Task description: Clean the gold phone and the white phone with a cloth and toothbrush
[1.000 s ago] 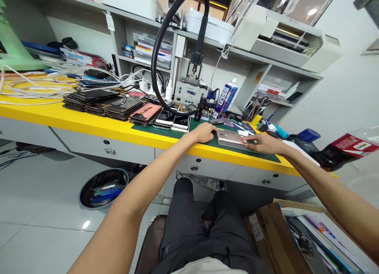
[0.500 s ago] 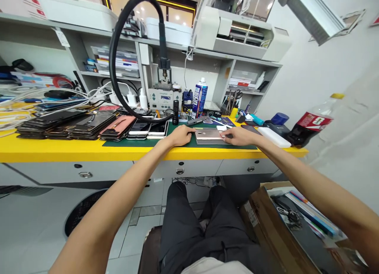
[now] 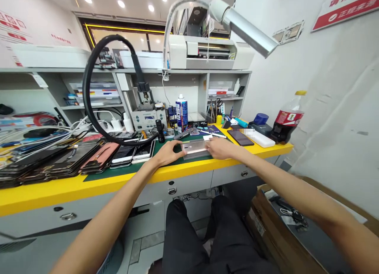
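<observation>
A pinkish-metal phone [image 3: 194, 147] lies back side up near the front of the green mat [image 3: 112, 170]. My left hand [image 3: 170, 152] grips its left end, thumb at the near side and fingers at the far side. Over the right end is my right hand [image 3: 220, 147], its fingers bent together and slightly blurred; what they pinch, if anything, is hidden. A small white piece [image 3: 208, 137] sits just beyond the phone, beside the right fingertips.
Phones and screens [image 3: 69, 157] are stacked on the left, under a black curved hose [image 3: 85, 84]. Behind the hands stand a black flashlight [image 3: 160, 131] and a blue spray can [image 3: 181, 113]. Rightward are a dark phone [image 3: 241, 137], a white box [image 3: 260, 138] and a cola bottle [image 3: 288, 120].
The view has turned right and up. My left thumb now lies on the phone's left end, and my right hand has closed up more over the right end.
</observation>
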The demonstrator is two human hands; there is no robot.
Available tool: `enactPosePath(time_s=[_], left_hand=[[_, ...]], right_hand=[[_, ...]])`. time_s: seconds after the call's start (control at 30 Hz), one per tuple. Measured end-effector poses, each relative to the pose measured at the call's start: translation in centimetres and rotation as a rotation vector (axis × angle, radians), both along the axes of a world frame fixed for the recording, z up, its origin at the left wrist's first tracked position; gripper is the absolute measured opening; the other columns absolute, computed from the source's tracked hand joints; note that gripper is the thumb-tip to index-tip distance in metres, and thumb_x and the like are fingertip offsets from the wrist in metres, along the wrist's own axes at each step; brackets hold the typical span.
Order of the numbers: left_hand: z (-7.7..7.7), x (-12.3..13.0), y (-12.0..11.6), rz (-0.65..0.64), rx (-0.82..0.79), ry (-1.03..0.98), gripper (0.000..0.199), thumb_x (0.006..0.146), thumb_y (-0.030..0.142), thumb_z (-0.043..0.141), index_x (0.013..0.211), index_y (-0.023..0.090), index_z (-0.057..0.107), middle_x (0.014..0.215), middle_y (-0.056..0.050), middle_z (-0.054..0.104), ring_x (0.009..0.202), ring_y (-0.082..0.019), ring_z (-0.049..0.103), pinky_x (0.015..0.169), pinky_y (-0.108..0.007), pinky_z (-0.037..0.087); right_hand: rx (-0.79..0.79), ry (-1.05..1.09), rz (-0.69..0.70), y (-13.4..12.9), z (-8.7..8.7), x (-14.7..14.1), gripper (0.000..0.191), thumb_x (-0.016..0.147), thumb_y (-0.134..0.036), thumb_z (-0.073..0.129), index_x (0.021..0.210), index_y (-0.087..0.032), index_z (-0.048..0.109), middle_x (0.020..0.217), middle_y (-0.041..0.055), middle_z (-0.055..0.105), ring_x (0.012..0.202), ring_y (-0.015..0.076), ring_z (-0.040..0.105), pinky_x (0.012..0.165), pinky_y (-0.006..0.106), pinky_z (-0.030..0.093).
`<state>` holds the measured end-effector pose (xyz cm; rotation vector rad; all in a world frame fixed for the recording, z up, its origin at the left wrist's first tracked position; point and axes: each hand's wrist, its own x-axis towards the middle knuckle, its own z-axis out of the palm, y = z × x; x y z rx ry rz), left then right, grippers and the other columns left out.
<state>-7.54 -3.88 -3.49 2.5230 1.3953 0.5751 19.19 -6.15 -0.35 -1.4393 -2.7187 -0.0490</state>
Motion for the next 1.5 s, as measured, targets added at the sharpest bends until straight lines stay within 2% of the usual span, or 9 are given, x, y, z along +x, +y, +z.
enactPosePath(time_s=[0.1,0.23,0.5,0.6,0.83,1.03,1.13,1.33,1.5], left_hand=[[-0.2,0.4,0.1,-0.004,0.020,0.011,0.072,0.084,0.064,0.049,0.139,0.019,0.052,0.134,-0.011,0.062,0.122,-0.034,0.054,0.098,-0.041,0.046],[-0.4,0.6,0.2,-0.003,0.021,0.028,0.068,0.085,0.062,0.048,0.138,0.020,0.053,0.133,-0.010,0.063,0.121,-0.032,0.053,0.100,-0.042,0.044],[1.0,0.8,0.2,-0.014,-0.021,0.062,0.068,0.082,0.066,0.049,0.131,0.021,0.059,0.125,-0.012,0.066,0.115,-0.034,0.058,0.088,-0.040,0.050],[2.3,0.8,1.3,-0.086,-0.073,0.091,0.053,0.077,0.063,0.058,0.112,0.025,0.068,0.121,-0.007,0.068,0.110,-0.032,0.062,0.087,-0.036,0.049],[4.2,1.3,3.9,-0.225,-0.142,0.222,0.052,0.073,0.064,0.063,0.105,0.024,0.070,0.107,-0.008,0.066,0.096,-0.029,0.063,0.075,-0.033,0.049],[2.8,0.6,4.4,-0.227,-0.139,0.166,0.066,0.076,0.067,0.060,0.125,0.023,0.060,0.117,-0.011,0.060,0.105,-0.032,0.058,0.084,-0.037,0.049],[2.0,0.1,4.6,-0.226,-0.137,0.134,0.065,0.078,0.067,0.058,0.129,0.026,0.058,0.122,-0.010,0.058,0.111,-0.032,0.056,0.090,-0.038,0.048],[1.4,-0.4,4.6,-0.227,-0.122,0.096,0.064,0.080,0.065,0.057,0.134,0.030,0.056,0.127,-0.008,0.058,0.116,-0.031,0.054,0.098,-0.039,0.046],[1.2,-0.5,4.5,-0.224,-0.121,0.073,0.062,0.080,0.064,0.058,0.133,0.031,0.058,0.127,-0.009,0.059,0.116,-0.032,0.053,0.099,-0.041,0.046]], right_hand=[[0.058,0.086,0.007,-1.1,-2.1,-3.1,0.066,0.101,-0.046,0.023,0.143,0.001,0.043,0.152,0.0268,0.038,0.142,0.0408,0.031,0.110,0.053,0.027],[0.032,0.134,0.053,-1.8,-4.7,-5.8,0.079,0.099,-0.061,0.014,0.152,-0.005,0.031,0.160,0.0176,0.026,0.149,0.0334,0.019,0.119,0.049,0.016],[0.074,0.154,-0.136,1.2,-1.8,1.4,0.060,0.103,-0.045,0.023,0.127,-0.008,0.064,0.136,0.0219,0.059,0.130,0.0386,0.050,0.107,0.057,0.032],[0.100,0.163,-0.178,4.7,-0.1,4.2,0.044,0.098,-0.033,0.043,0.123,-0.006,0.066,0.129,0.0234,0.064,0.119,0.0384,0.058,0.098,0.046,0.042],[0.097,0.189,-0.123,10.1,-0.5,3.7,0.025,0.090,-0.023,0.055,0.088,-0.013,0.078,0.097,0.0133,0.076,0.093,0.0286,0.067,0.081,0.032,0.046],[0.232,0.252,-0.124,7.5,-1.5,2.0,0.027,0.097,-0.021,0.045,0.097,-0.013,0.070,0.101,0.0144,0.071,0.096,0.0269,0.062,0.084,0.037,0.045],[0.215,0.191,0.070,4.9,-2.3,1.1,0.026,0.098,-0.023,0.046,0.094,-0.017,0.071,0.096,0.0130,0.071,0.097,0.0273,0.061,0.087,0.042,0.046],[0.130,0.227,0.141,2.0,-3.0,1.1,0.040,0.100,-0.034,0.044,0.137,-0.024,0.054,0.146,0.0073,0.053,0.142,0.0331,0.035,0.113,0.057,0.033],[0.060,0.220,0.073,1.7,-3.6,0.7,0.054,0.100,-0.038,0.043,0.152,-0.025,0.037,0.155,0.0054,0.039,0.148,0.0341,0.023,0.118,0.063,0.019]])
